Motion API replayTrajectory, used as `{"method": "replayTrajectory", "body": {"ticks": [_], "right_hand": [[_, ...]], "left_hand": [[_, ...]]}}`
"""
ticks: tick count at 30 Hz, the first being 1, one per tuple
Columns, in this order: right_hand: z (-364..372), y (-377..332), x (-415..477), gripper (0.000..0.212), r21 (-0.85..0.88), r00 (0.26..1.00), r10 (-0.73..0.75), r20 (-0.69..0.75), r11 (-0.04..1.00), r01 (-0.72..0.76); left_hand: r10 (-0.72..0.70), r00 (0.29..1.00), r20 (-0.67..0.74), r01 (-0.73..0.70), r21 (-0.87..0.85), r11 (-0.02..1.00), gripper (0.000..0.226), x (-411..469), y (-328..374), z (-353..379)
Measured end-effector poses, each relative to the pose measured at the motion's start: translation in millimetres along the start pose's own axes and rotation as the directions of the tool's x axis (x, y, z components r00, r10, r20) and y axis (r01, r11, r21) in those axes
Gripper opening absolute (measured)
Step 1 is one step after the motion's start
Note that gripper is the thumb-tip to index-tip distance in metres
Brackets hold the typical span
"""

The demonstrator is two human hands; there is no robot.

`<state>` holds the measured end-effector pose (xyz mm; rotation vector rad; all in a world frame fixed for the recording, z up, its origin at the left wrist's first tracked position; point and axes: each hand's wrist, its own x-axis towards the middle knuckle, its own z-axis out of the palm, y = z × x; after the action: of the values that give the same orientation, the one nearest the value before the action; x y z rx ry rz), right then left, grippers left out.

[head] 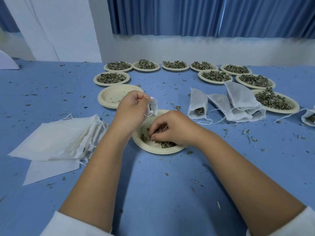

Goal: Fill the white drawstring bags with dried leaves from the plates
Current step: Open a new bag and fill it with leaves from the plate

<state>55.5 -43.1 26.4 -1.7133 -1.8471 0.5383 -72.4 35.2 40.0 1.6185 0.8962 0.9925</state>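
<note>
A pile of flat bags [56, 138] lies on the left side of the blue table [153, 184]. Next to it, the left hand [131, 108] pinches the top of a white bag [153, 106] and holds it up by the far edge of the near plate [153, 148]. A stack of empty plates [110, 97] sits behind that hand. The right hand [170, 128] is down in the near plate, fingers curled around some dried leaves [165, 144]. To the right, filled bags [238, 103] lie on their sides. Far back, full plates [175, 66] stand in a curved row.
</note>
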Motion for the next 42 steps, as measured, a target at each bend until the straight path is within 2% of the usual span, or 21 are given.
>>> {"method": "replayTrajectory", "body": {"ticks": [7,12,16,21,30,34,38,42], "right_hand": [[-27.5,6.2,-4.7,0.021,0.322,0.992,0.079,-0.097,0.946,-0.044],[-31.4,12.0,-1.9,0.020,0.334,0.962,0.134,-0.240,0.941,-0.048],[-26.9,11.9,0.1,0.017,0.242,0.934,0.122,-0.335,0.970,-0.039],[-22.0,5.3,0.7,0.013,0.381,0.926,0.150,-0.348,0.924,-0.006],[-16.0,6.0,3.1,0.020,0.505,0.909,0.316,-0.270,0.851,-0.146],[-16.0,8.0,2.7,0.022,0.581,0.887,0.390,-0.248,0.792,-0.187],[-17.6,7.1,2.4,0.021,0.703,0.878,0.430,-0.209,0.691,-0.171],[-22.9,5.0,3.2,0.013,0.880,0.900,0.431,-0.072,0.451,-0.146]], "left_hand": [[0.003,1.000,-0.030,-0.002,0.003,1.000,0.015,0.5,-0.7,-0.1],[0.018,1.000,-0.011,-0.017,0.036,0.999,0.012,-1.1,-0.7,0.6],[0.050,0.999,0.012,-0.051,0.076,0.996,0.010,-2.7,0.7,2.5],[0.084,0.995,0.061,-0.092,0.140,0.986,0.008,-5.2,-0.1,8.9],[0.092,0.985,0.144,-0.110,0.121,0.986,0.008,-9.4,2.1,14.0],[0.086,0.978,0.190,-0.112,0.130,0.985,0.008,-9.6,1.3,13.4],[0.078,0.974,0.215,-0.106,0.123,0.987,0.009,-10.8,2.0,12.8],[0.079,0.983,0.168,-0.101,0.131,0.986,0.009,-9.9,1.9,11.7]]}}
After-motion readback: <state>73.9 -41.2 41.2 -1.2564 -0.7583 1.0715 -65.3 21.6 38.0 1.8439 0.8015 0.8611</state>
